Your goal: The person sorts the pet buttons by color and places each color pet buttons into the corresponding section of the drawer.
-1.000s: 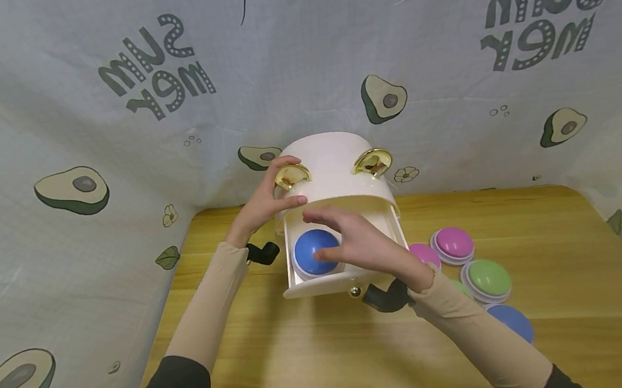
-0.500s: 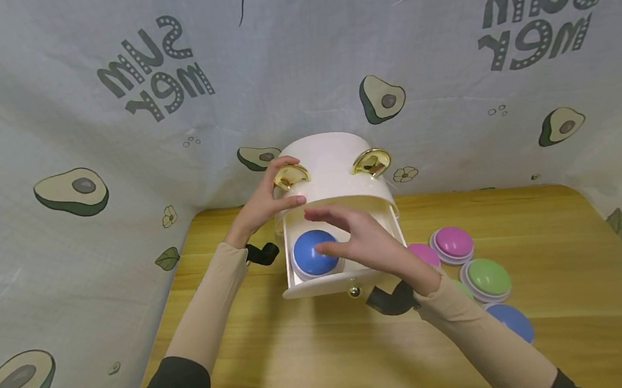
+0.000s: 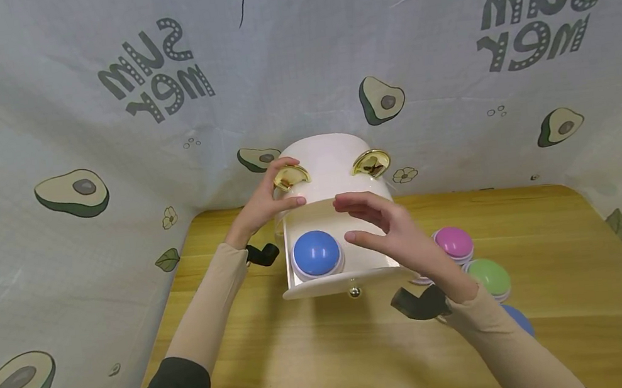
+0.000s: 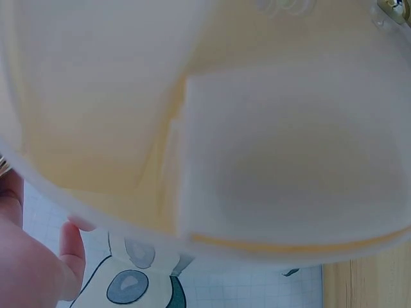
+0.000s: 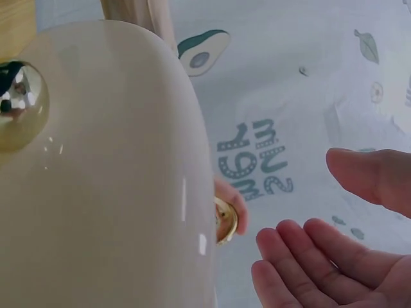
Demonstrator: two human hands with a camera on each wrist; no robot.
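Observation:
A white rounded box (image 3: 332, 157) with two gold ears stands at the table's back, its drawer (image 3: 315, 289) pulled out towards me. In the drawer's left part lies a blue dome button (image 3: 316, 253) on a white base. My left hand (image 3: 263, 210) holds the box's left side, fingers behind the left gold ear (image 3: 292, 176) and thumb on the front edge. Over the drawer's right part hovers my right hand (image 3: 394, 229), fingers loosely bent, with nothing between them. The right wrist view shows the drawer front's gold knob (image 5: 22, 106) beside that empty hand.
To the right of the box, a pink dome button (image 3: 455, 242), a green one (image 3: 489, 276) and another blue one (image 3: 520, 318) lie on the wooden table (image 3: 579, 254). The right forearm partly covers them. A printed cloth (image 3: 296, 50) hangs close behind the box.
My right hand has moved right, away from over the blue dome button, which stays in the drawer fully in sight. The left hand keeps its place on the box.

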